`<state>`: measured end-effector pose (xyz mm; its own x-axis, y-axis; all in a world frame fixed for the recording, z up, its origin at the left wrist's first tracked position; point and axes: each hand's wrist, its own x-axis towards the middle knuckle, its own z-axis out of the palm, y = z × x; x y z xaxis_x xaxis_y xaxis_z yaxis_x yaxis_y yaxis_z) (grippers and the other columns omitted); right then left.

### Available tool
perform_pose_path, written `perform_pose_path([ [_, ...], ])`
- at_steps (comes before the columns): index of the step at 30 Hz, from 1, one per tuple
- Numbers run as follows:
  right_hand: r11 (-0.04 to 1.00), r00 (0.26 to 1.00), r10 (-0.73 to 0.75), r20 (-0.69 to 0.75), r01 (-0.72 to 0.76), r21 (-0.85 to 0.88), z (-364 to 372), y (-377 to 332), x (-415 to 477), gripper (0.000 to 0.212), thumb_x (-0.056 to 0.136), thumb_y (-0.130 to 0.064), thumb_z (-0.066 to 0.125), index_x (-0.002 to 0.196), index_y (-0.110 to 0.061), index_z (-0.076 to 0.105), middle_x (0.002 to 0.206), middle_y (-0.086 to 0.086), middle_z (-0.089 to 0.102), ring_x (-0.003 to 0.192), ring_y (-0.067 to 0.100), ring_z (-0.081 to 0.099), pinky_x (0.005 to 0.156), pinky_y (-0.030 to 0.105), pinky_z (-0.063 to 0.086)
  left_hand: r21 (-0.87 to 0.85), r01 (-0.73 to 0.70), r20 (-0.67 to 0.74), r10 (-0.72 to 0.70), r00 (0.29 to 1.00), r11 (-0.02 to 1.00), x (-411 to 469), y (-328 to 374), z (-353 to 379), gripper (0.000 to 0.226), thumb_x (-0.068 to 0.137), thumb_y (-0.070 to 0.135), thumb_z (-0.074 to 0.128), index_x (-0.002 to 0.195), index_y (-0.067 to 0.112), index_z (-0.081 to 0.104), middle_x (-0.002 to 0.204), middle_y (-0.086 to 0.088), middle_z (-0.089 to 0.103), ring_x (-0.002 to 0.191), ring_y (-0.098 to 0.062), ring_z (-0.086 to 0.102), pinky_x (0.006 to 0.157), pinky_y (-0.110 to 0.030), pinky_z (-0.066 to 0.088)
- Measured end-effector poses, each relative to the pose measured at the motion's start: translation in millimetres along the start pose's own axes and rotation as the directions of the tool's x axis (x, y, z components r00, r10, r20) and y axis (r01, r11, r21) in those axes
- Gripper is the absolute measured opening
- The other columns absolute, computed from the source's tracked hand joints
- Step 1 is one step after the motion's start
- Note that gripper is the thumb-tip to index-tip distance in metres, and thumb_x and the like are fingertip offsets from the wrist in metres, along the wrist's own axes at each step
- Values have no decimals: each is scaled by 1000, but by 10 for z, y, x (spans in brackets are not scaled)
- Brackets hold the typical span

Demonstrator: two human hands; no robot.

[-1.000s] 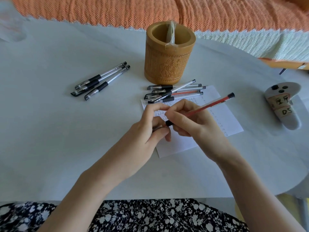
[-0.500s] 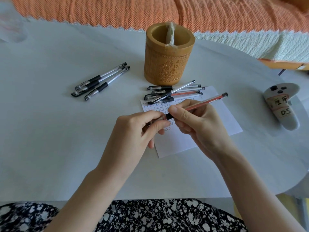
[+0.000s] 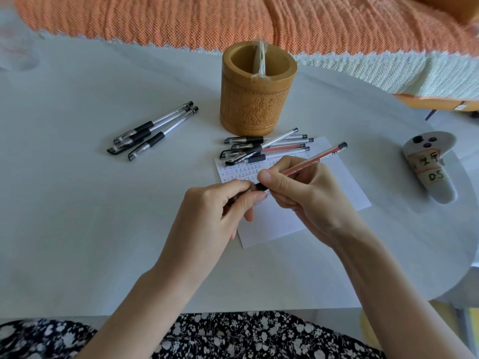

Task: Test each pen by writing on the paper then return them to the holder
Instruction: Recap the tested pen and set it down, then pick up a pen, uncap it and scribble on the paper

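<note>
White desk [image 3: 77,229], rounded far and right edges. Beyond desk's far edge: orange woven blanket [image 3: 181,19], with a white knitted band [image 3: 388,71] along its lower hem toward the desk's far right. On desk, near its right edge: grey handheld controller [image 3: 440,195], lying flat, three black buttons [image 3: 425,141] at its far end, two taped labels [image 3: 430,169], nearer one reads "DS". Desk's far left corner: blurred clear object [image 3: 18,53], not identifiable. Below desk's near edge: black fabric with white floral print [image 3: 233,338].
</note>
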<state>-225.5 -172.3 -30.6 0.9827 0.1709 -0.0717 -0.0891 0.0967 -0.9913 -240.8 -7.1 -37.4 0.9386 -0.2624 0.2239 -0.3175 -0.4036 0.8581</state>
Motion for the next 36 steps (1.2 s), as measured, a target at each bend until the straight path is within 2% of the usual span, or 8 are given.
perform_pose_path([
  [4,999,999,8,-39,-6,34,-15,43,0,21,75,-24,70,64,-7,62,48,-3,30,49,14,20,47,25,16,51,23,32,-25,999,998,86,-9,24,25,88,31,60,68,16,64,46,2,52,41,-13,46,48,-24,38],
  [7,997,994,77,-83,-74,38,-13,61,-14,52,72,-42,69,83,7,61,59,4,29,53,15,23,48,23,20,170,-10,-36,16,999,985,186,-23,1,14,88,33,61,80,23,68,61,13,64,46,1,49,48,-24,38],
  [10,990,974,132,-183,-139,-25,-27,29,-26,45,74,-49,63,91,-8,68,57,0,45,50,12,34,46,18,28,332,5,-157,50,986,943,335,-94,-71,17,87,38,60,82,24,69,70,6,68,46,-2,44,46,-23,27],
  [14,971,961,97,-258,-148,-189,-40,13,-27,28,87,-36,61,87,-10,70,52,-4,50,47,11,37,44,17,30,442,31,-257,94,962,896,527,-193,-107,17,86,34,63,91,20,71,79,-5,68,72,-23,56,55,-28,36],
  [18,946,965,74,-253,-148,-289,15,44,-30,22,89,-27,63,85,-6,70,52,-4,54,47,9,39,45,14,32,469,49,-285,98,953,882,612,-230,-17,16,85,27,65,97,19,72,85,-3,71,85,-24,57,62,-32,42],
  [23,912,968,31,-248,-129,-389,48,103,-19,16,89,-25,64,78,-14,67,50,-6,57,46,1,46,53,16,35,472,90,-315,73,946,877,684,-248,104,22,85,29,65,105,20,71,94,-1,71,96,-23,53,71,-31,39],
  [28,889,970,12,-244,-122,-441,53,108,-29,14,89,-25,63,79,-15,66,55,-5,58,47,0,49,53,13,37,407,90,-277,29,960,909,700,-291,143,34,87,32,62,116,15,66,112,-3,68,108,-23,52,89,-32,40],
  [36,854,967,-21,-255,-115,-508,29,130,-27,10,88,-25,63,80,-20,66,57,-5,60,50,1,49,53,17,38,469,158,-362,26,932,869,646,-379,-147,22,90,15,56,108,15,68,110,-3,68,107,-25,56,91,-31,38],
])
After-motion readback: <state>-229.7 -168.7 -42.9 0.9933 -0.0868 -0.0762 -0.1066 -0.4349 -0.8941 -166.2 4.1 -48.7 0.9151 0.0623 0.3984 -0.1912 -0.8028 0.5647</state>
